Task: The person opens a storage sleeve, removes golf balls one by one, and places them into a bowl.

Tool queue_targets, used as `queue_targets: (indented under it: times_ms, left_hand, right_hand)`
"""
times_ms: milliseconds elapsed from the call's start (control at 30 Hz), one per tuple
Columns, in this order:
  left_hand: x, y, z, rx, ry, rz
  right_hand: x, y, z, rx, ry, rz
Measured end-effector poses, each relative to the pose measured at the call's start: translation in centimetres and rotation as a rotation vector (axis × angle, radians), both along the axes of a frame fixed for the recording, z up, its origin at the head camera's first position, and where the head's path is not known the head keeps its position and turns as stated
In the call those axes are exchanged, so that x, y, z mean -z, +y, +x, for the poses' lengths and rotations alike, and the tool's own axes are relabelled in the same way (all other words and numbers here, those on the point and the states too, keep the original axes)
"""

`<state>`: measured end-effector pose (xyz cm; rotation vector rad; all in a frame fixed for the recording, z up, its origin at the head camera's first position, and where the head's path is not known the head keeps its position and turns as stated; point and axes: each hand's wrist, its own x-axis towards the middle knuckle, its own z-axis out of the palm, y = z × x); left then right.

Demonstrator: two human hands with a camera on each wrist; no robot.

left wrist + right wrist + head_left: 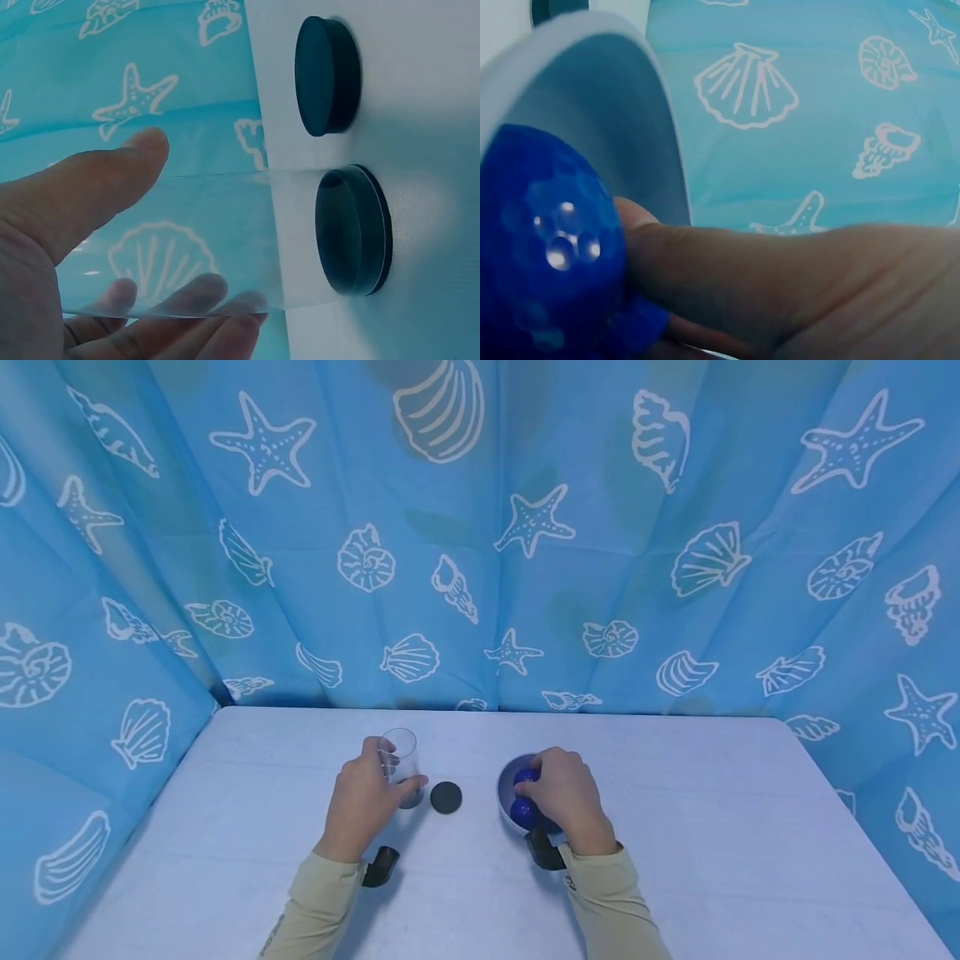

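On the left, my left hand [363, 795] holds an upright clear plastic cylinder [402, 750], thumb on the near side and fingers around the far side. In the left wrist view the cylinder has a dark round base [352, 232], down at the white tabletop. A separate black round lid [446, 797] lies just right of it. My right hand [567, 789] reaches into a grey bowl [506, 792], where its thumb and fingers pinch the farther dimpled blue ball [525, 776]. A second blue ball [524, 812] sits nearer in the bowl. The right fingertips are mostly hidden.
A white cloth-covered table [720, 827] carries everything. Blue curtains [465, 610] with white shells and starfish hang behind its far edge and along both sides. Black wrist bands [381, 867] sit at both cuffs.
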<state>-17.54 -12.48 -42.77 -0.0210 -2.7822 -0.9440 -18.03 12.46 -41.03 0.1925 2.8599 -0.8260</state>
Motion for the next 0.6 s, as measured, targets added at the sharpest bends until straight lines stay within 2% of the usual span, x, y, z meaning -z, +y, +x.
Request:
queue_targets:
  times_ms: [333, 600]
  left_hand:
    - [0.3, -0.2, -0.1, 0.017, 0.061, -0.003]
    - [-0.5, -0.5, 0.2, 0.015, 0.071, -0.047]
  right_hand:
    - [-0.9, 0.4, 0.3, 0.007, 0.06, -0.033]
    - [-1.7, 0.8, 0.6, -0.017, 0.111, -0.048]
